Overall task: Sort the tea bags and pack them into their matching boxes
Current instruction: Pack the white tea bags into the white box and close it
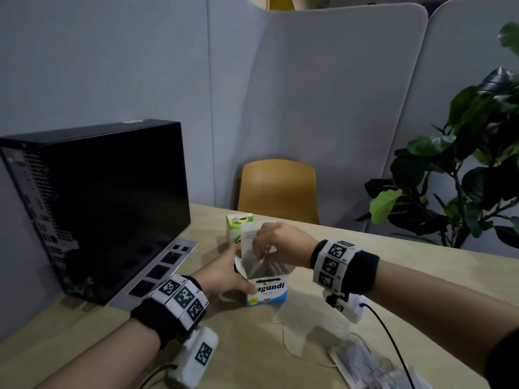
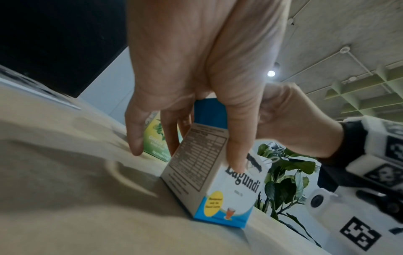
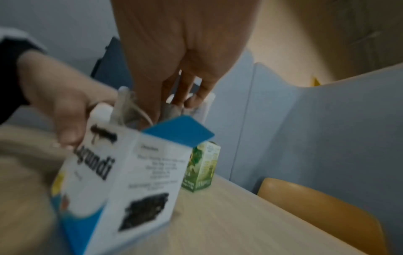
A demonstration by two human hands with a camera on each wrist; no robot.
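A white and blue Lagundi box [image 1: 268,292] stands open on the wooden table [image 1: 84,346]. My left hand [image 1: 231,272] grips its left side, with the thumb on the front face, as the left wrist view shows on the box [image 2: 218,186]. Above the opening, my right hand [image 1: 276,245] reaches its fingers down and pinches a grey tea bag [image 1: 256,264] among several standing inside. In the right wrist view the right hand [image 3: 174,89] is blurred over the box [image 3: 122,181]. A green tea box [image 1: 238,222] stands just behind.
A loose pile of grey tea bags [image 1: 365,363] lies at the near right, with a thin string [image 1: 284,339] trailing from it. A black computer tower [image 1: 106,200] stands on the left. A yellow chair [image 1: 278,189] and a leafy plant [image 1: 463,169] are beyond the table's far edge.
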